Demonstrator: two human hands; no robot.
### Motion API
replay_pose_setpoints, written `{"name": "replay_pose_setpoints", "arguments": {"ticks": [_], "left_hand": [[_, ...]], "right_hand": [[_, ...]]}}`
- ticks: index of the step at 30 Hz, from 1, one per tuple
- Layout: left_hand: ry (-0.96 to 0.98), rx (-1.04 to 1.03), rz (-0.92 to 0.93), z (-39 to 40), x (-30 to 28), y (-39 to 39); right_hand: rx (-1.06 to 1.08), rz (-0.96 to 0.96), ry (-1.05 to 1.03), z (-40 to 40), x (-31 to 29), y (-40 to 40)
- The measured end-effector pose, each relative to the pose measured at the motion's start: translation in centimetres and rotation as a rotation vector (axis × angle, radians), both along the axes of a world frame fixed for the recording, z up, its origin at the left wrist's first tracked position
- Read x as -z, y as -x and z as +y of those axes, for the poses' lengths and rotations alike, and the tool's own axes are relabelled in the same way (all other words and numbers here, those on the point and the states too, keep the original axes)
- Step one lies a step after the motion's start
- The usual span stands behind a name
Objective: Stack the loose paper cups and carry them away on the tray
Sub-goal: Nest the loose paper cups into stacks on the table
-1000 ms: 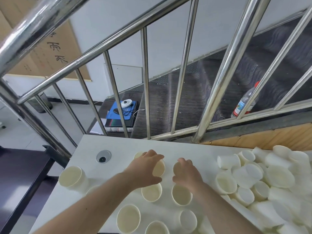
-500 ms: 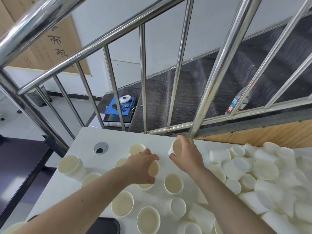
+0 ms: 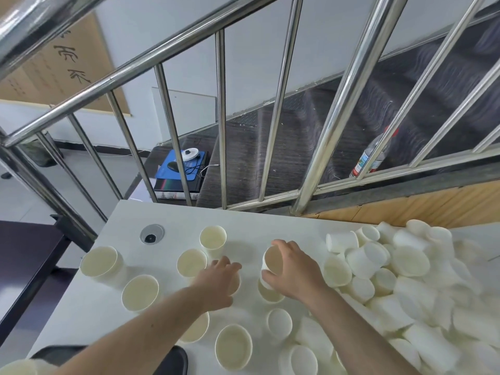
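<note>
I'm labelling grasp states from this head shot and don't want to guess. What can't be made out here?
- Left hand: its back covers whatever cup lies beneath, so its grip is unreadable.
- Dark tray: cut off by the bottom edge and crossed by the left forearm.
- Cup pile: blurred and overexposed, uncountable, cut by the right edge.
- Bottle: label too small, a railing bar crosses it.

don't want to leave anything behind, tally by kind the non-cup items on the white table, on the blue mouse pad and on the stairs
cable grommet: 1
dark tray, only partly in view: 1
computer mouse: 1
white round device: 1
plastic bottle: 1
total: 5
</note>
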State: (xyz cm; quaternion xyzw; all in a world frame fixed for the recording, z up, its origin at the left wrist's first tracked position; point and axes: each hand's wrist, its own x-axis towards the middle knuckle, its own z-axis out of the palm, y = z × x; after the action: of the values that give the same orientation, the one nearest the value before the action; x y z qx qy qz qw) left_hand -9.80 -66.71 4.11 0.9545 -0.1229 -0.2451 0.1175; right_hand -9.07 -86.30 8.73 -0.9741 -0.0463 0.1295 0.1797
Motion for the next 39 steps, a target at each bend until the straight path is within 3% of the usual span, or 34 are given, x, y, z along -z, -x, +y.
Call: {"name": "replay_pose_setpoints", "arguments": {"ticks": [8, 24, 39], "left_hand": [[0.149, -0.061, -0.08, 0.7, -1.9, -0.5], [0.198, -0.043, -0.153, 2.4, -5.0, 1.1], [0.171, 0.087, -0.093, 5.6, -6.9, 4.4]], "right_hand": [[0.036, 0.001, 0.024, 0.7, 0.5, 0.9], [0.055, 0.206, 0.033, 1.9, 4.8, 2.3], [0.164, -0.062, -0.049, 4.3, -0.6, 5.2]]}}
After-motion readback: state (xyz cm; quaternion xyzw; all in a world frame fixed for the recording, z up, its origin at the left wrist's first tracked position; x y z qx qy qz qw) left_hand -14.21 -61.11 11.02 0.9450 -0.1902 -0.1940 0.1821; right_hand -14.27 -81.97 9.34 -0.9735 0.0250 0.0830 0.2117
